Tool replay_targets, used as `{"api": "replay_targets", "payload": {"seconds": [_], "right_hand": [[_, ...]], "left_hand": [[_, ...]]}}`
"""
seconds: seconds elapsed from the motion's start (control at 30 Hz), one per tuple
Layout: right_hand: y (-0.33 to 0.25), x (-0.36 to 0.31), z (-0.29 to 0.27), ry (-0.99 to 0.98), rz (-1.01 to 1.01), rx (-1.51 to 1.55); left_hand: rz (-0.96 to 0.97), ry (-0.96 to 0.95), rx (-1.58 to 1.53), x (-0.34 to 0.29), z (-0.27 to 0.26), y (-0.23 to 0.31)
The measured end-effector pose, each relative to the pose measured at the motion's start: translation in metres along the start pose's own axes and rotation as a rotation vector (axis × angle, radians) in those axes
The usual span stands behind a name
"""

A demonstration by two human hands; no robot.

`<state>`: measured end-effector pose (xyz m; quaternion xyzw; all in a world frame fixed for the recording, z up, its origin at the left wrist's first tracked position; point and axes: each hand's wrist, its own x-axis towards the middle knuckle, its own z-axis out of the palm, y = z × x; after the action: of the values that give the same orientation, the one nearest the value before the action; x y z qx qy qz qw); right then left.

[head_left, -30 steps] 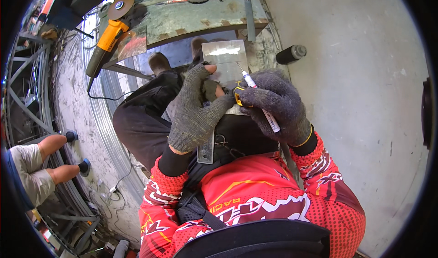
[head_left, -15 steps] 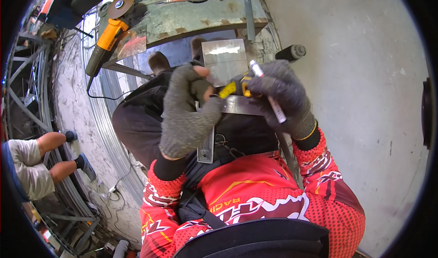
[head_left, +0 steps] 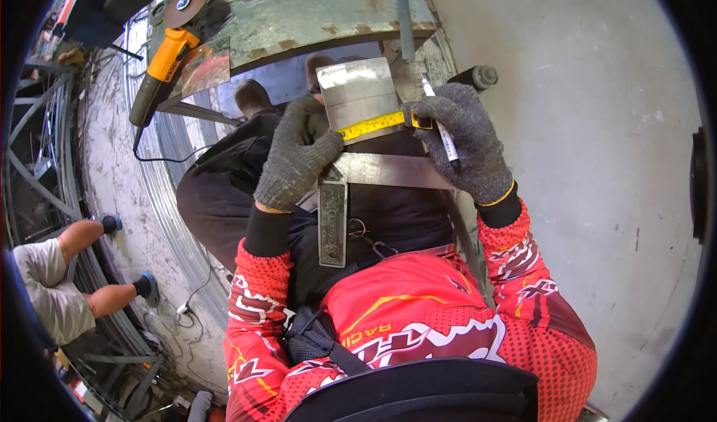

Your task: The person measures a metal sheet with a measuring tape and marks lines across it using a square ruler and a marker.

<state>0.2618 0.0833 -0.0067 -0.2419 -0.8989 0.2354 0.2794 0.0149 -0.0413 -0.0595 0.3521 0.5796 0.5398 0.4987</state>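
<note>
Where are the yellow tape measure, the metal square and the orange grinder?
Yellow tape measure (head_left: 371, 126): head view, on its pulled-out blade.
Metal square (head_left: 385, 170): head view, on its flat blade.
Orange grinder (head_left: 169, 56): head view, on its orange housing.

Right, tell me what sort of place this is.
Likely a metal workshop: there's a grinder, long metal strips, and a metal plate by the drawn-out tape.

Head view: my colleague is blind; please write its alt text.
A yellow tape measure runs across a flat silvery metal plate from a grey-gloved left hand to the matching right hand, which also holds a white marker pen. An L-shaped metal square lies across the black-trousered lap.
</note>
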Motion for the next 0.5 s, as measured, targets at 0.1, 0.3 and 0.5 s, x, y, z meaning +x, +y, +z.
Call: {"api": "replay_targets", "payload": {"seconds": [0.1, 0.3, 0.5], "right_hand": [[-0.003, 0.011, -0.001, -0.015, -0.027, -0.018], [-0.001, 0.04, 0.009, -0.02, -0.123, -0.089], [-0.006, 0.041, 0.002, -0.074, -0.071, -0.104]], "left_hand": [[-0.053, -0.022, -0.026, -0.001, -0.003, -0.011], [0.005, 0.084, -0.147, 0.011, -0.012, -0.009], [-0.04, 0.146, -0.316, 0.002, -0.002, 0.009]]}}
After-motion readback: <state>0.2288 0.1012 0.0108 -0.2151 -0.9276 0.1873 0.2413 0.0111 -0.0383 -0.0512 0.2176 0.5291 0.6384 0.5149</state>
